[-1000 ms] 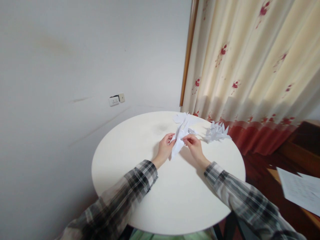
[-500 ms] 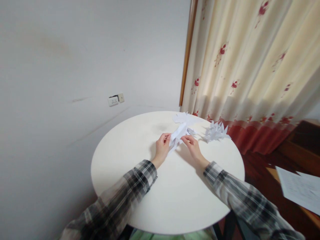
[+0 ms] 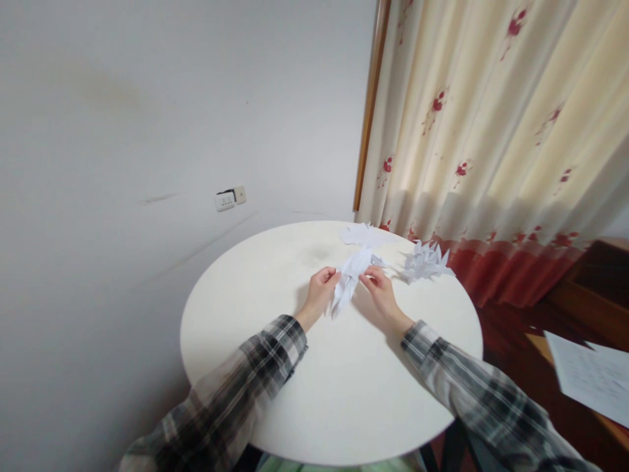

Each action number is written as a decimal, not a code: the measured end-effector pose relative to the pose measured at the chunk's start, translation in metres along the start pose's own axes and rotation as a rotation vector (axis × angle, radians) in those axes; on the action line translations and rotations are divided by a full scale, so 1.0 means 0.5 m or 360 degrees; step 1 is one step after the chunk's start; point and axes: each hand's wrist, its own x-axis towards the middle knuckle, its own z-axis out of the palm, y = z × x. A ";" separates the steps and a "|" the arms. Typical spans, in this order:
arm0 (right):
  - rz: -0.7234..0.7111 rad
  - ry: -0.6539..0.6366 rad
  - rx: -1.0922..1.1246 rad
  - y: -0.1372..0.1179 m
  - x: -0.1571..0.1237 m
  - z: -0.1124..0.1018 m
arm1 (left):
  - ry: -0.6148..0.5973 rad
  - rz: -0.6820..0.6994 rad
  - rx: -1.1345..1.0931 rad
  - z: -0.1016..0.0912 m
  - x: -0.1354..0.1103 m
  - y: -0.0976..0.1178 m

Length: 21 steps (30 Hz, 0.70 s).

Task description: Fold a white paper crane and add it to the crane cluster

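Between my two hands is a folded piece of white paper (image 3: 352, 270), held above the round white table (image 3: 314, 380). My left hand (image 3: 322, 288) pinches its left edge between thumb and fingers. On the opposite edge, my right hand (image 3: 381, 286) grips the paper in the same way. Its folds run lengthwise, and a pointed end hangs down toward me. Just behind the held piece lie flat white paper sheets (image 3: 361, 234). A small folded paper bit (image 3: 378, 260) shows partly past my right fingers.
A heap of spiky folded white paper (image 3: 425, 261) sits at the table's right rim. Behind it hangs a cream and red curtain (image 3: 466, 164). A wall (image 3: 122, 131) with a socket (image 3: 225, 200) borders the left. Written sheets (image 3: 590, 373) lie on a wooden surface at right.
The held paper has tilted and its upper end has come down toward me, uncovering more of the sheets behind. Both hands keep their grip and have barely shifted.
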 end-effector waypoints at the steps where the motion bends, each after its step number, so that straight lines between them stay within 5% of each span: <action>1: 0.0017 0.0006 -0.0001 0.001 0.000 0.000 | -0.0033 -0.0018 -0.0019 -0.001 -0.002 0.002; 9: 0.0142 0.0168 -0.0062 -0.003 0.001 0.000 | -0.0187 -0.0064 -0.0081 0.001 -0.011 0.010; 21: 0.0198 0.0055 0.0006 -0.012 -0.009 0.012 | -0.0256 -0.0112 -0.0097 0.002 -0.010 -0.002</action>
